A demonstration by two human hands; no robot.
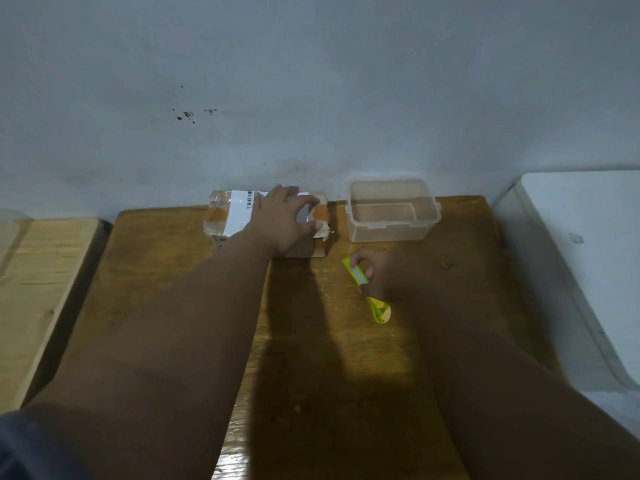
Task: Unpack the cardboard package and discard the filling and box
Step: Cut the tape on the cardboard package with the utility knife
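A taped cardboard package [239,216] with a white shipping label lies at the far edge of the wooden table [166,271], against the wall. My left hand [287,220] rests on its right half, fingers spread and curled over the top edge. A yellow-green utility knife [356,275] lies on the table to the right of the package. My right hand [377,275] closes around its middle, thumb and fingers on the handle; the knife's rear end [381,311] sticks out below the hand.
A clear plastic container [393,211] without a lid stands at the back right of the table. A pale wooden surface [34,289] adjoins on the left, a white surface [588,254] on the right. The wall runs just behind the package.
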